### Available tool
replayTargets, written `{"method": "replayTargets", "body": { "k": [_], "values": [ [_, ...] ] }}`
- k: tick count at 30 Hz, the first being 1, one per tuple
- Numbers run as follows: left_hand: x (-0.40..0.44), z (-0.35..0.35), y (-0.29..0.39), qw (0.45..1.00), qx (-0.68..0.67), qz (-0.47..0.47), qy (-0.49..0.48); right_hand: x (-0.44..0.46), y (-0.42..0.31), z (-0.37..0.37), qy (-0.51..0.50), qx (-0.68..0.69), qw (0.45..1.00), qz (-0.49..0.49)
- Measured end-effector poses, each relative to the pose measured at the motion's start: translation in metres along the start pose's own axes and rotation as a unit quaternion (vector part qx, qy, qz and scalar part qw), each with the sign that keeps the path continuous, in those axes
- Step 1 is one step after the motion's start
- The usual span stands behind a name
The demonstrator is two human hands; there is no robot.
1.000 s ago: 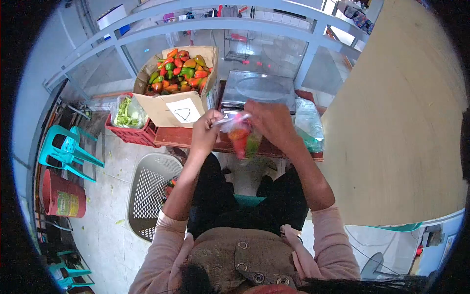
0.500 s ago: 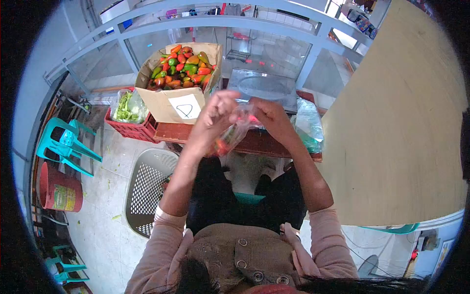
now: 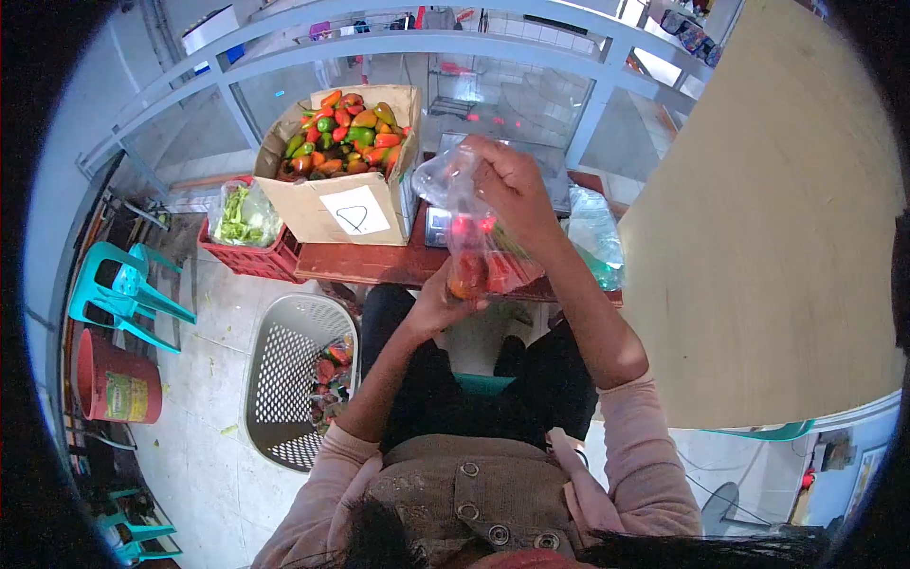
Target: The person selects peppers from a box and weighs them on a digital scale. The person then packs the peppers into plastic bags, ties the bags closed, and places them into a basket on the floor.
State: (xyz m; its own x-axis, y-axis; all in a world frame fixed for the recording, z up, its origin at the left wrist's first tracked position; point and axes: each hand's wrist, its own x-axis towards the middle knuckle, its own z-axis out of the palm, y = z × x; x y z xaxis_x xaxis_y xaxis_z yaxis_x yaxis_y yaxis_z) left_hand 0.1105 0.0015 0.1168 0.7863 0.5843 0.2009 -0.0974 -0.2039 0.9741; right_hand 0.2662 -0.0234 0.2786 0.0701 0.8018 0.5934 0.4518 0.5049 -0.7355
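A clear plastic bag (image 3: 467, 242) with red and green peppers hangs in front of the weighing scale (image 3: 559, 161). My right hand (image 3: 515, 190) grips the bag near its top, where loose plastic puffs out to the left. Under the bag's lower end, my left hand (image 3: 444, 303) cups the peppers, its fingers partly hidden by the bag. A cardboard box (image 3: 301, 211) full of red, orange and green peppers stands to the left on the red bench (image 3: 360, 264). Flat clear plastic bags (image 3: 595, 237) lie on the bench's right end.
A grey perforated basket (image 3: 277, 379) with bagged peppers stands on the floor at left. Behind it are a red crate (image 3: 254, 258) with bagged green vegetables, a turquoise chair (image 3: 133, 289) and a red bucket (image 3: 118, 376). A large wooden board (image 3: 768, 247) fills the right side.
My left hand has moved down from beside the bag's top to its lower end. My right hand has risen slightly with the bag's top, and the bag hangs more upright than half a second ago.
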Motion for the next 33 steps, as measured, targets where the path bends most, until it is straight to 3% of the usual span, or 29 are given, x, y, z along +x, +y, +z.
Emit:
{"method": "replayTargets", "body": {
  "k": [2, 5, 11, 15, 18, 21, 24, 26, 28, 29, 31, 33],
  "values": [
    [0.009, 0.005, -0.005, 0.998, 0.050, 0.019, 0.039, -0.005, 0.009, -0.006, 0.013, 0.003, 1.000, 0.003],
    [0.010, 0.006, 0.015, 0.989, -0.133, 0.048, 0.033, -0.013, 0.011, -0.013, 0.050, 0.052, 0.997, 0.031],
    [0.008, -0.002, 0.020, 0.975, -0.192, 0.067, 0.093, -0.020, 0.020, -0.014, 0.077, 0.079, 0.989, 0.095],
    [0.013, -0.010, 0.022, 0.962, -0.190, 0.034, 0.196, -0.032, 0.028, -0.018, 0.107, 0.055, 0.981, 0.155],
    [0.014, -0.014, 0.013, 0.940, -0.184, 0.005, 0.287, -0.047, 0.040, -0.018, 0.151, 0.053, 0.979, 0.122],
    [0.013, -0.025, -0.008, 0.955, -0.126, -0.053, 0.264, -0.059, 0.033, -0.008, 0.115, 0.051, 0.981, 0.147],
    [0.007, -0.032, -0.013, 0.951, 0.112, -0.107, 0.267, -0.061, 0.017, 0.015, 0.043, 0.026, 0.997, 0.052],
    [0.001, -0.027, -0.020, 0.920, 0.252, -0.007, 0.299, -0.062, 0.008, 0.023, -0.018, 0.044, 0.996, 0.073],
    [-0.001, -0.017, -0.020, 0.933, 0.157, 0.060, 0.318, -0.061, 0.007, 0.035, -0.048, 0.085, 0.992, 0.079],
    [0.001, -0.008, -0.020, 0.946, -0.012, 0.075, 0.314, -0.061, 0.013, 0.043, -0.045, 0.117, 0.989, 0.075],
    [0.002, 0.003, -0.037, 0.939, 0.052, 0.131, 0.314, -0.065, 0.024, 0.059, -0.007, 0.202, 0.976, 0.082],
    [0.006, -0.002, -0.050, 0.942, 0.097, 0.159, 0.279, -0.062, 0.028, 0.049, -0.007, 0.108, 0.993, 0.039]
  ]
}}
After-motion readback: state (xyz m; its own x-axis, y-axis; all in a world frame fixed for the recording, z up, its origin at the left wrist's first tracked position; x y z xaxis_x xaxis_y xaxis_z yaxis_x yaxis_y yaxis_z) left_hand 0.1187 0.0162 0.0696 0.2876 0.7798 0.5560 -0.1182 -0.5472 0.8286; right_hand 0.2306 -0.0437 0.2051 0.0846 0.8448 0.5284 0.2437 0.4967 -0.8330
